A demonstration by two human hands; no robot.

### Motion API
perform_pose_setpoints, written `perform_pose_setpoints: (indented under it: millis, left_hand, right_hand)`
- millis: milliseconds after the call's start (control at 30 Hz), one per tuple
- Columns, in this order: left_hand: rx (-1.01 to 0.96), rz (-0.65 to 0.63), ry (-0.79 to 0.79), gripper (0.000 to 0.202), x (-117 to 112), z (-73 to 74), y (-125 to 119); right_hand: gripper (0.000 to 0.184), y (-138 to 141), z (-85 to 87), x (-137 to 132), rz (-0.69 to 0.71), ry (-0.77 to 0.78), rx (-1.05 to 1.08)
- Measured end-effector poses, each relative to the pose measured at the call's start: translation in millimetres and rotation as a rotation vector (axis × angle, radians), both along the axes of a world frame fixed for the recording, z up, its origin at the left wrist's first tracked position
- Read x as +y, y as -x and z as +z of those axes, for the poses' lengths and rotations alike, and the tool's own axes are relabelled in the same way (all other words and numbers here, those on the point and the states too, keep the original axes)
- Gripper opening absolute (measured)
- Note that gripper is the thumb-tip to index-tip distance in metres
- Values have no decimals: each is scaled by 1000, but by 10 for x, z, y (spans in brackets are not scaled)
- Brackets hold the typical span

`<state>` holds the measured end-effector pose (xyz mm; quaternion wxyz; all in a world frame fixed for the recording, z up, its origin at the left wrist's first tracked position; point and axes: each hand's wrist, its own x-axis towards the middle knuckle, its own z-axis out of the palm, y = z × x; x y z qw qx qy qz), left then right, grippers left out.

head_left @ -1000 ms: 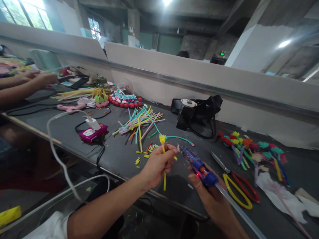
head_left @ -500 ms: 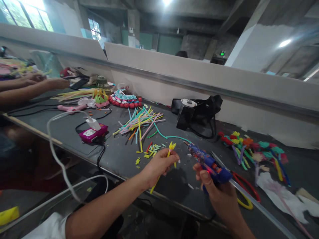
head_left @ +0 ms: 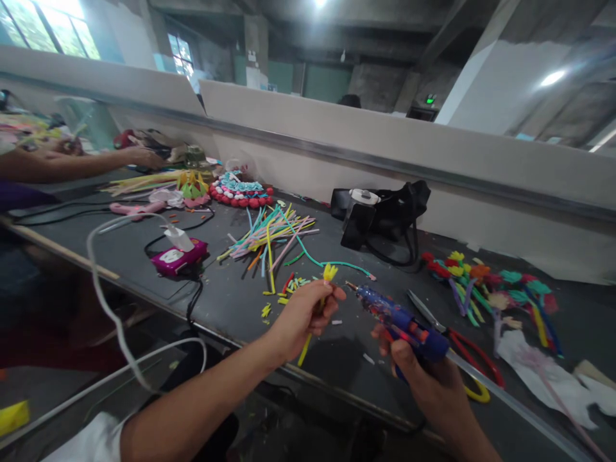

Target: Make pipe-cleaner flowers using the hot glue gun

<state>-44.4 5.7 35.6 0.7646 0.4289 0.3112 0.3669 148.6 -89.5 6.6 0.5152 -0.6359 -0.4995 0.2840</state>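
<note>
My left hand (head_left: 310, 314) pinches a yellow pipe-cleaner flower (head_left: 330, 273); its yellow stem hangs below the fingers. My right hand (head_left: 418, 372) is wrapped round the grip of a blue glue gun (head_left: 394, 316). A long clear glue stick (head_left: 510, 398) sticks out of the gun's back end. The nozzle points at the flower, a short gap from my left fingers. Short cut yellow and pale pieces (head_left: 296, 284) lie on the table just beyond my left hand. Scissors (head_left: 426, 308) with red and yellow handles lie behind the glue gun, partly covered by it.
A pile of coloured pipe cleaners (head_left: 269, 237) lies mid-table. A purple power strip (head_left: 180, 256) with a white cable stands left. Black straps with a device (head_left: 360, 221) rest near the partition. Finished coloured flowers (head_left: 481, 276) lie right. A co-worker's arm (head_left: 86, 165) reaches in at far left.
My left hand has turned slightly, moving the flower a little left. The glue gun's nozzle has shifted left and down, away from the teal pipe cleaner. The co-worker's arm has reached further right.
</note>
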Motion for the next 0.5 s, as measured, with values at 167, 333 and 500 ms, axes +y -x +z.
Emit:
perform_pose_setpoints:
  millis: [167,333,500]
  left_hand:
    - [28,15,-51,26,-17,-12,6]
    - [67,54,-103,22,-20,-70,-12]
    - [80,94,-153,23,-26,-72,-26]
  right_hand:
    - [38,-20,39,-19,96,-37,-64]
    - [32,80,219,-21,195,-50,-139]
    - [37,181,279,-32,90,-107,-142]
